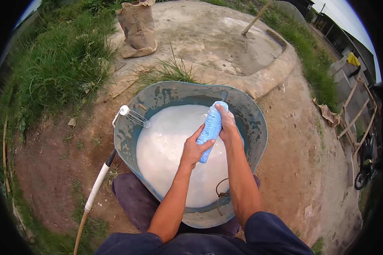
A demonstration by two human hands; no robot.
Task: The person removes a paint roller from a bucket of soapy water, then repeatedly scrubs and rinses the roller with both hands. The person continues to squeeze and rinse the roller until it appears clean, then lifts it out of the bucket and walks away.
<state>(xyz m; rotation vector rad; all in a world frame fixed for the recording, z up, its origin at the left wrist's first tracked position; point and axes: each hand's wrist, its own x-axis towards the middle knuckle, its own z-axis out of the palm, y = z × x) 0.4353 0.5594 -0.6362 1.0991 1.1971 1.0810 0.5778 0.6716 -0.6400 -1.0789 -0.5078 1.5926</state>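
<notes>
Bare brown ground (51, 170) is spread below and to both sides of the hands, with grass (59, 59) far beyond the left hand and a concrete slab (225, 38) straight ahead. A paper sack (137, 27) is stood on the slab's near-left edge. Directly under both hands a wide blue-grey basin (251, 123) is set, filled with white liquid (166, 144); open ground lies around its rim. A roller frame (132, 115) is rested on the rim left of the left hand, its long pole (95, 187) trailing back. A blue roller sleeve (211, 129) is held over the liquid: its lower end is gripped by the left hand (193, 151), its top is clasped by the right hand (226, 123).
</notes>
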